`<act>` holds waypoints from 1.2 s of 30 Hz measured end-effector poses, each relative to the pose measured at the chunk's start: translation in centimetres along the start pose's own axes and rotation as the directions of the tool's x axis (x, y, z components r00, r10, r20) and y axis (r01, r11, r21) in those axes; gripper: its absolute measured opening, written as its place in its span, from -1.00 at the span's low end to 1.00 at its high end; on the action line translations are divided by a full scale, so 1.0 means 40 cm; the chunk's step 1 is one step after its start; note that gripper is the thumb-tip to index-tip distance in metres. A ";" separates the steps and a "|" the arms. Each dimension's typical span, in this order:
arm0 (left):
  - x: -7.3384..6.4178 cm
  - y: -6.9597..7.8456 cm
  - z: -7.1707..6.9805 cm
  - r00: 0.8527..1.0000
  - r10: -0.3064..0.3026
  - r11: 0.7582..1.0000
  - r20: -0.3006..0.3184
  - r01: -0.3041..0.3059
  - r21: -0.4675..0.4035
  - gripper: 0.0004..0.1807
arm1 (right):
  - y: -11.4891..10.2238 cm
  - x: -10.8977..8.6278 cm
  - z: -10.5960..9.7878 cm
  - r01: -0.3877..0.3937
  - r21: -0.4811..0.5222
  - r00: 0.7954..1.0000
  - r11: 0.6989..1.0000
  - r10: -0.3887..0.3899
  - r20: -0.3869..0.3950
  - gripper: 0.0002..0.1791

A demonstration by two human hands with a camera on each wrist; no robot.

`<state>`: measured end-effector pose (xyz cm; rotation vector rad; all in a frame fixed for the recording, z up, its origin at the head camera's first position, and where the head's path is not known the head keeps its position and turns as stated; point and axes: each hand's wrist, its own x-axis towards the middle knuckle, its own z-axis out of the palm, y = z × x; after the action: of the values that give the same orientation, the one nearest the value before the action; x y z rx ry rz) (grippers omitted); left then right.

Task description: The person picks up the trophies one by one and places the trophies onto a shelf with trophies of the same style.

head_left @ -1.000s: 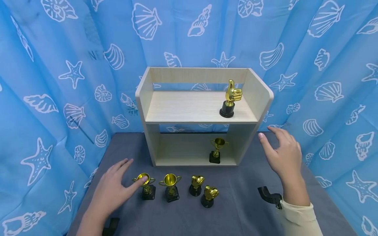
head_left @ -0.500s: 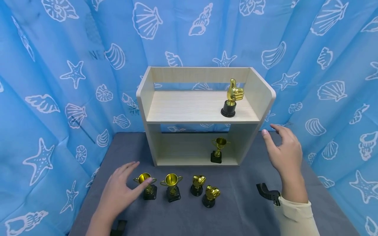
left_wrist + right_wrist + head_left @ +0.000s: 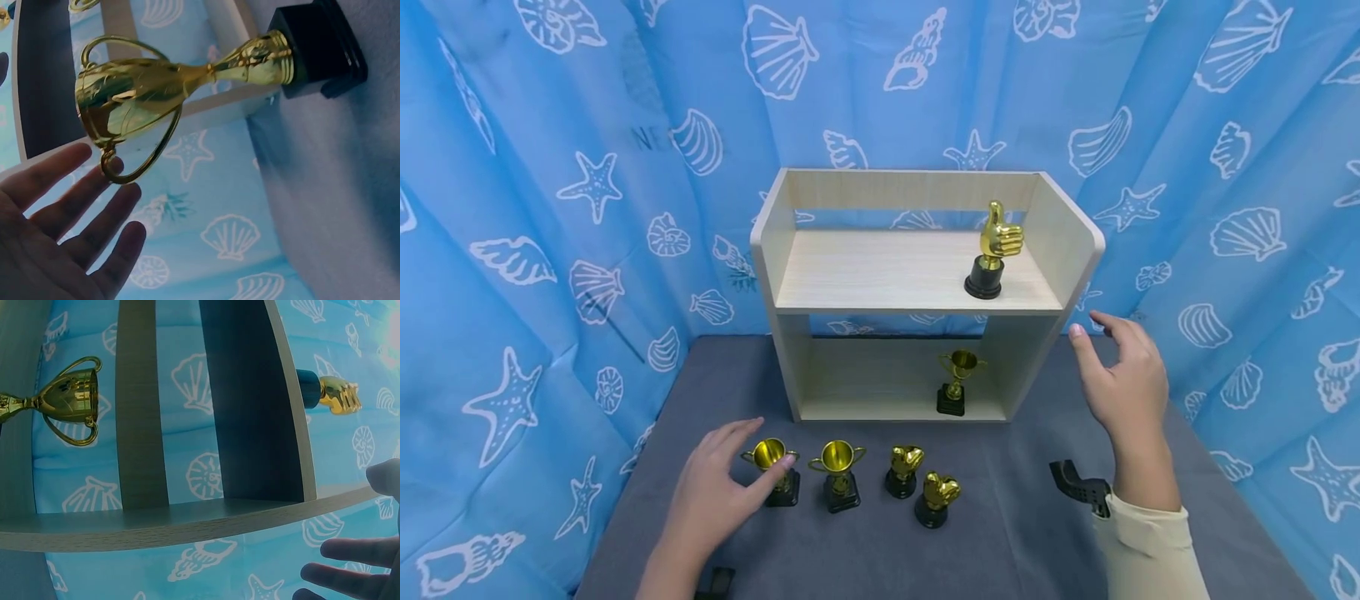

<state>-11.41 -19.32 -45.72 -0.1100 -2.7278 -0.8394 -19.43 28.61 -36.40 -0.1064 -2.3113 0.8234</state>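
My left hand (image 3: 713, 492) reaches beside the leftmost gold trophy cup (image 3: 768, 452), its thumb overlapping the cup in the head view. In the left wrist view the fingers (image 3: 119, 212) are spread right at one handle of that trophy cup (image 3: 137, 94), which stands on a black base. My right hand (image 3: 1123, 387) hovers beside the shelf's right side, fingers apart and holding nothing. A second trophy cup (image 3: 837, 458) and two small gold-topped trophies, one farther back (image 3: 905, 467) and one nearer (image 3: 937, 496), stand to the right on the cloth.
A two-tier wooden shelf (image 3: 917, 310) stands behind the row. Its upper level holds a gold thumbs-up trophy (image 3: 1000, 242), its lower level a trophy cup (image 3: 961, 367). Grey cloth (image 3: 1000, 550) covers the table, and a blue shell-print curtain (image 3: 647, 83) surrounds it.
My left hand has moved right, closer around the leftmost trophy cup. The right hand has shifted slightly up. The trophies and shelf stand as before, with a slight shift of the head view.
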 end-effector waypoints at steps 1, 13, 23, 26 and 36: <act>-0.002 0.001 0.004 1.000 -0.001 1.000 -0.006 0.001 -0.007 -0.15 | 0.000 0.001 0.001 0.000 0.000 1.000 1.000 0.000 -0.003 -0.43; -0.020 0.000 0.046 0.998 -0.040 0.999 -0.043 0.038 -0.033 -0.20 | 0.005 0.024 0.018 -0.022 -0.006 1.000 1.000 0.022 0.014 -0.39; -0.025 -0.002 0.050 0.997 -0.051 0.997 -0.063 0.047 -0.060 -0.18 | 0.008 0.033 0.031 -0.042 -0.001 0.999 0.999 0.042 0.031 -0.38; -0.028 -0.006 0.051 0.996 -0.054 0.997 -0.070 0.050 -0.059 -0.19 | 0.007 0.036 0.035 -0.044 -0.001 0.998 0.999 0.044 0.034 -0.37; -0.032 -0.019 0.065 0.995 -0.039 0.999 -0.096 0.036 -0.032 -0.23 | -0.002 0.060 0.041 -0.055 0.011 0.997 0.998 0.054 0.046 -0.36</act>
<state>-10.96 -18.47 -48.56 -0.0237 -2.6350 -0.8733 -22.29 28.35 -35.93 -0.1472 -2.3549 0.8763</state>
